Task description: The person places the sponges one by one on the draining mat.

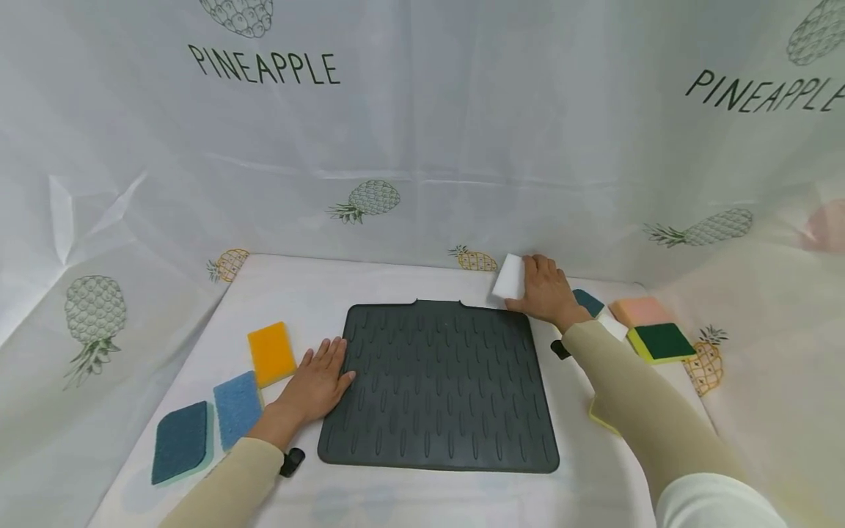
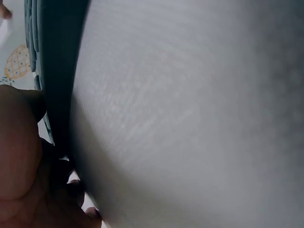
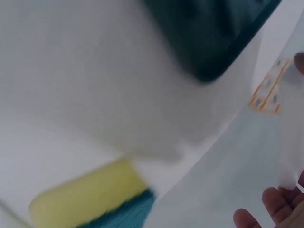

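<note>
Head view: white sponge (image 1: 510, 277) at the far right corner of the dark ribbed mat (image 1: 439, 389), held by the right hand (image 1: 549, 290), narrow grip between thumb and fingers; can't tell if it touches the counter (image 1: 370, 283). Mat sits mid-counter. Left hand (image 1: 319, 385) rests at the mat's left edge, thumb over the ribs, fingers straight, grip wide, nothing pinched. Progress, judged: white sponge is in hand and mat looks steadied; sponge isn't on the ribs or set down, so work looks unfinished. Mat shows no marks I can make out. Further out, left side: orange sponge (image 1: 272, 353), light blue sponge (image 1: 238, 411), dark blue sponge (image 1: 180, 442), near one another. Right side, past the wrist: pink sponge (image 1: 640, 312), green-and-yellow sponge (image 1: 662, 342), second white piece (image 1: 614, 325), blue sponge (image 1: 587, 301) partly hidden. Pineapple-print curtain (image 1: 528, 110) behind.
</note>
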`<action>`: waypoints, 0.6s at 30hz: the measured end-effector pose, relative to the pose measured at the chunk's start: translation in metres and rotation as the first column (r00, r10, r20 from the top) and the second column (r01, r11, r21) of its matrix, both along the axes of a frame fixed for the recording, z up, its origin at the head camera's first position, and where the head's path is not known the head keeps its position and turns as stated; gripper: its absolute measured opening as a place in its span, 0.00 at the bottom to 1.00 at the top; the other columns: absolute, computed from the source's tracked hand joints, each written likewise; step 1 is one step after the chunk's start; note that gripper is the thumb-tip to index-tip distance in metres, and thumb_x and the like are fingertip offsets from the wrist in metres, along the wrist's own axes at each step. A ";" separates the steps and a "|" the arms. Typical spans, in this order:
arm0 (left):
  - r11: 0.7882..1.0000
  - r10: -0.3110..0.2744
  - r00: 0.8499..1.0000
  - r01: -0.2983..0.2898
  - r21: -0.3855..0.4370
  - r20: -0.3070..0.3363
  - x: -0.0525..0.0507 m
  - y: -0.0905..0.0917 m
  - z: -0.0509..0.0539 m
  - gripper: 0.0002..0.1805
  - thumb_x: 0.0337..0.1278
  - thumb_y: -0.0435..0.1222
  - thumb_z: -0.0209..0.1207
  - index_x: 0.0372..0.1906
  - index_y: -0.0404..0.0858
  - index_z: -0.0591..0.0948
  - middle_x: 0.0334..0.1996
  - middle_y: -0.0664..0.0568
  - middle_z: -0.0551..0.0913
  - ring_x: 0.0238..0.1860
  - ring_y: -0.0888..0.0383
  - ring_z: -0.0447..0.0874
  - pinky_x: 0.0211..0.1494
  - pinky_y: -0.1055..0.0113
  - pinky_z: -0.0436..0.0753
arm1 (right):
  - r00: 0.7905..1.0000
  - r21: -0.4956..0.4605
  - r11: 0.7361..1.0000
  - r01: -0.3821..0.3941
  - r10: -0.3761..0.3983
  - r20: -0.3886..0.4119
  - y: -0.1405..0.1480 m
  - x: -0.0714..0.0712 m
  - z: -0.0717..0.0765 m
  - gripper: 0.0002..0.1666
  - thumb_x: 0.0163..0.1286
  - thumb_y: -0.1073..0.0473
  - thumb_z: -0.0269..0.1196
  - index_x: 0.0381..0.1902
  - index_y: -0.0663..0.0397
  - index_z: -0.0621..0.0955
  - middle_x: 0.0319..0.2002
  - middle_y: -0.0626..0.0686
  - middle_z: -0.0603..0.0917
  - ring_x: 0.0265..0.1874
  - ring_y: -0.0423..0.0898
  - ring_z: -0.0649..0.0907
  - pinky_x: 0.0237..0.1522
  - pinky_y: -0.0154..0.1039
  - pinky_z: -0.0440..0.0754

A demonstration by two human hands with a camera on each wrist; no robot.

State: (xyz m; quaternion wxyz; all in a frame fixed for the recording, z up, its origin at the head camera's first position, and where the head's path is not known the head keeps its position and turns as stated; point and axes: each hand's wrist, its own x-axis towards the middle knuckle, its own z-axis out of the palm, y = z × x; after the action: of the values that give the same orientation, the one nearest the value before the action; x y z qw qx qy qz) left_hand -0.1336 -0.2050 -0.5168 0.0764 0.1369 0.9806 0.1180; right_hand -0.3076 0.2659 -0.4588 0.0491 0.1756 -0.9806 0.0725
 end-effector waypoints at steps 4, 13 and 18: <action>0.999 -0.032 0.999 0.032 0.002 -0.025 0.000 -0.004 -0.002 0.40 0.83 0.50 0.49 0.83 0.28 0.54 0.83 0.34 0.56 0.84 0.34 0.51 0.83 0.34 0.52 | 0.997 0.002 0.998 -0.059 0.059 -0.053 -0.023 0.007 -0.003 0.62 0.61 0.36 0.71 0.76 0.72 0.60 0.69 0.74 0.68 0.64 0.70 0.72 0.60 0.67 0.77; 0.998 -0.055 0.997 0.055 0.001 -0.063 0.002 -0.009 -0.002 0.40 0.83 0.48 0.51 0.83 0.28 0.55 0.83 0.34 0.57 0.83 0.34 0.52 0.83 0.34 0.54 | 0.971 0.016 0.977 -0.212 0.212 -0.107 -0.092 0.026 -0.007 0.61 0.62 0.33 0.70 0.78 0.68 0.62 0.70 0.70 0.69 0.67 0.66 0.73 0.60 0.63 0.78; 0.998 -0.057 0.997 0.057 0.004 -0.049 0.003 -0.007 -0.004 0.40 0.83 0.49 0.50 0.83 0.27 0.54 0.83 0.34 0.56 0.84 0.34 0.52 0.83 0.34 0.53 | 0.960 0.014 0.964 -0.266 0.266 -0.086 -0.129 0.040 -0.009 0.62 0.62 0.31 0.70 0.78 0.67 0.63 0.71 0.67 0.71 0.68 0.64 0.75 0.62 0.61 0.79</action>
State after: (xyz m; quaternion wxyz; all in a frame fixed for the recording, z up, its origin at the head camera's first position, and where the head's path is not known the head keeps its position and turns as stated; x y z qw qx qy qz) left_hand -0.1304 -0.2118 -0.5205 0.0551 0.1678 0.9776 0.1149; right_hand -0.2677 0.1367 -0.4682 0.0814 0.3088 -0.9451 0.0696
